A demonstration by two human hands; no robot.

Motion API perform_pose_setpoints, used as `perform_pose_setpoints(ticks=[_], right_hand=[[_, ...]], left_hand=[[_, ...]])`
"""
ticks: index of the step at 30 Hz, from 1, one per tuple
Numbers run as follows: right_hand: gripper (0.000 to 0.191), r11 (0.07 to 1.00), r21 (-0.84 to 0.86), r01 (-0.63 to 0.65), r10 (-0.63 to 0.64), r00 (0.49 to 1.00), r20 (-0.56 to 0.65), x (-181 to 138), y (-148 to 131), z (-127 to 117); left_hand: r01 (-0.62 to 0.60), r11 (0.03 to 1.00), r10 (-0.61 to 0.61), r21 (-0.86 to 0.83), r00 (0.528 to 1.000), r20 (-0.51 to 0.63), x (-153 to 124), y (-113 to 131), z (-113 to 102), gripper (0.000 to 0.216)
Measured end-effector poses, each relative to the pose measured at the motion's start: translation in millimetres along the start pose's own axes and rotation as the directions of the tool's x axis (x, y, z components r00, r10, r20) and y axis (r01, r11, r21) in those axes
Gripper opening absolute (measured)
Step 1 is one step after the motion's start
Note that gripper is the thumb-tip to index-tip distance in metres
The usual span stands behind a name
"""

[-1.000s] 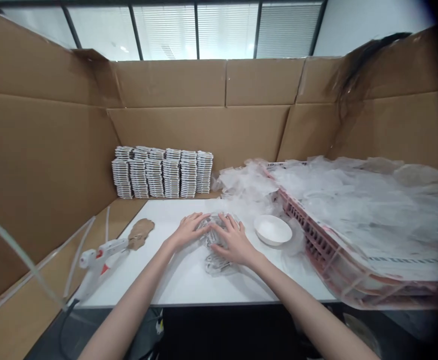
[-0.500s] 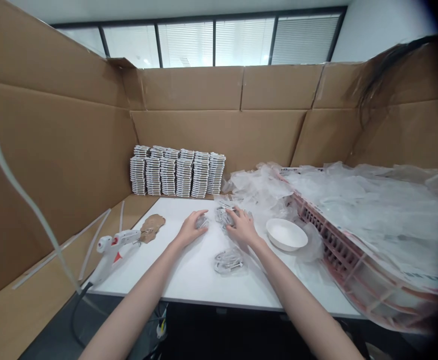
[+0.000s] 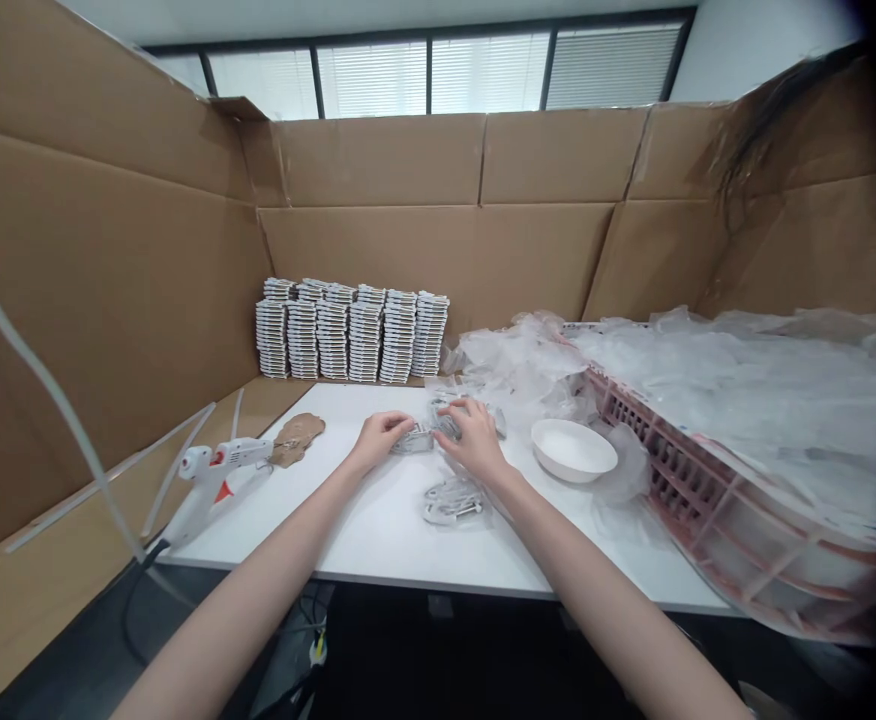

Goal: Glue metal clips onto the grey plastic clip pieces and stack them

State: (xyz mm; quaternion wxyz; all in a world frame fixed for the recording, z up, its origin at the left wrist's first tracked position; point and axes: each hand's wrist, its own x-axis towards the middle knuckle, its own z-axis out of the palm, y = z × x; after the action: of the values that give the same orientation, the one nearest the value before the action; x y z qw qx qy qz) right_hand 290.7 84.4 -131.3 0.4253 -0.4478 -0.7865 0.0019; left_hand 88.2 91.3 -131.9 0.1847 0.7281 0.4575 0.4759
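A clear plastic bag with a coiled grey-white cable [image 3: 414, 438] lies on the white table, its left end pinched by the thumb and fingers of my left hand [image 3: 378, 440]. My right hand [image 3: 477, 442] is curved at the bag's other end, thumb tip close to it or touching it, fingers apart. Partly hidden behind the right fingers is a small pile of similar bagged cables [image 3: 499, 420]. Nearer to me, another bagged cable [image 3: 453, 500] rests on the table, beside my right wrist.
A white bowl [image 3: 573, 450] stands right of my hands, beside a pink plastic basket [image 3: 697, 500] heaped with clear bags [image 3: 753, 400]. Stacked white packs [image 3: 348, 335] line the cardboard wall [image 3: 423, 250]. At left sit a glue gun [image 3: 209, 480] and a brown patch [image 3: 299, 438].
My right hand has shifted left from the pile toward the bag at my left hand. The left fingers have closed on that bag's left end, and more of it shows. The view has tilted slightly.
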Motion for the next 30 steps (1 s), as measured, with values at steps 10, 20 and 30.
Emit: perform_pose_setpoints(ticks=[10, 20, 30], right_hand=[[0.016, 0.956, -0.087, -0.281, 0.279, 0.96, -0.031, 3.4, 16.7, -5.6], [0.025, 0.786, 0.593, -0.175, 0.316, 0.938, -0.141, 15.0, 18.9, 1.5], [0.046, 0.232, 0.9, -0.369, 0.303, 0.907, 0.294, 7.6, -10.9, 1.9]], left_hand=[[-0.117, 0.99, 0.137, 0.079, 0.934, -0.331, 8.3, 5.7, -12.3, 0.01], [-0.139, 0.989, 0.111, -0.046, 0.915, -0.388, 7.2, 25.8, -27.4, 0.036], [0.012, 1.0, -0.012, 0.008, 0.999, 0.037, 5.2, 25.9, 8.0, 0.056]])
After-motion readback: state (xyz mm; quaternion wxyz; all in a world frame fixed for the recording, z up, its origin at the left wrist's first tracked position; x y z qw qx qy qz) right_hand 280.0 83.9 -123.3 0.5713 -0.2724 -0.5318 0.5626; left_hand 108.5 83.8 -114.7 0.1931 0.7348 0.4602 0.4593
